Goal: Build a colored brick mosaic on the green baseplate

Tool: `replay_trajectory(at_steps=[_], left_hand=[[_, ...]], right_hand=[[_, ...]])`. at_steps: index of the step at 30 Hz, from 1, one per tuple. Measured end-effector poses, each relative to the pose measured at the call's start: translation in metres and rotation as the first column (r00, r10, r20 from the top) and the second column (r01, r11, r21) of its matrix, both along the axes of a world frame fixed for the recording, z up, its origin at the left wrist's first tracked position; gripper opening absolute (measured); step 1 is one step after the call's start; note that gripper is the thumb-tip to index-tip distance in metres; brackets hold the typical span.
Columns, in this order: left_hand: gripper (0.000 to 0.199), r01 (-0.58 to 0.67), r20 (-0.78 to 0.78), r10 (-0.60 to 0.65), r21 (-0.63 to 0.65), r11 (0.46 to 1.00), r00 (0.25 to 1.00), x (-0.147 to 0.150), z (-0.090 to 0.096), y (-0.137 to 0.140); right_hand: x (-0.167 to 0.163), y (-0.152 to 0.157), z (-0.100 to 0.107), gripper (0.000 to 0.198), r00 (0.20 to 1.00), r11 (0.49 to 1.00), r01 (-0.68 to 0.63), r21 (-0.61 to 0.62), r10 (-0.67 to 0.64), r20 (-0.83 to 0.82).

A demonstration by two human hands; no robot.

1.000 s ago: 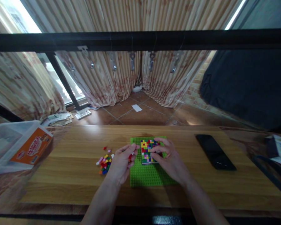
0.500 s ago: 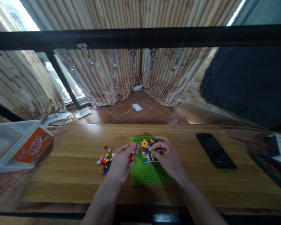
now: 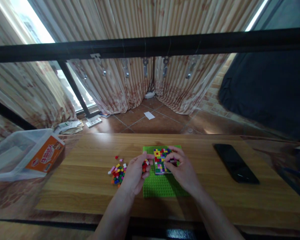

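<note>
A green studded baseplate [image 3: 162, 188] lies on the wooden table, bearing a block of many-coloured small bricks [image 3: 160, 163] on its upper part. My left hand [image 3: 138, 170] is curled beside the plate's left edge, closed around several small toy bricks [image 3: 145, 165], red and white among them. Over the right side of the brick block, my right hand [image 3: 181, 168] has thumb and fingertips pinched together against the bricks; whatever sits between them is hidden. To the left, a pile of loose toy bricks [image 3: 118, 174] lies partly behind my left hand.
On the right of the wooden table [image 3: 77, 180] lies a black phone [image 3: 236, 163]. A clear plastic bin [image 3: 20, 136] with an orange label stands off the left end. Beyond are a dark rail [image 3: 140, 47] and curtains [image 3: 130, 26].
The whole view has shifted slightly to the right and tilted. My left hand is turned a little, showing more of the bricks in it. My right hand stays over the brick block.
</note>
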State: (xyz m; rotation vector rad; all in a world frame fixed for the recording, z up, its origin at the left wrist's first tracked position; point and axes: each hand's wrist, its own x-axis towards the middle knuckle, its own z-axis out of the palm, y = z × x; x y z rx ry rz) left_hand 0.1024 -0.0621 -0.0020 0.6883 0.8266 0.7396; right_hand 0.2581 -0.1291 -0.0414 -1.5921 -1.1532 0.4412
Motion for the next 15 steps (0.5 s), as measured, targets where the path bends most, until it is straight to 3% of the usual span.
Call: replay_trajectory(at_steps=[4,7,11,15], left_hand=[[0.046,0.006,0.012,-0.006,0.001,1.000,1.000,0.000,0.002,-0.001],[0.045,0.011,0.003,-0.011,0.008,1.000,1.000,0.001,0.001,-0.003],[0.044,-0.024,-0.017,0.024,0.016,1.000,1.000,0.007,-0.002,-0.007],[0.042,-0.081,-0.094,0.084,0.027,0.996,0.992,0.011,-0.005,-0.011]], right_hand=[[-0.008,-0.009,0.014,0.008,0.983,0.995,0.039,0.087,-0.054,0.174],[-0.020,-0.013,0.025,0.012,0.968,0.984,-0.063,0.167,0.019,0.249],[-0.036,-0.013,0.031,0.014,0.950,0.973,-0.147,0.177,0.089,0.299],[-0.046,-0.010,0.027,0.013,0.941,0.980,-0.145,0.134,0.095,0.325]])
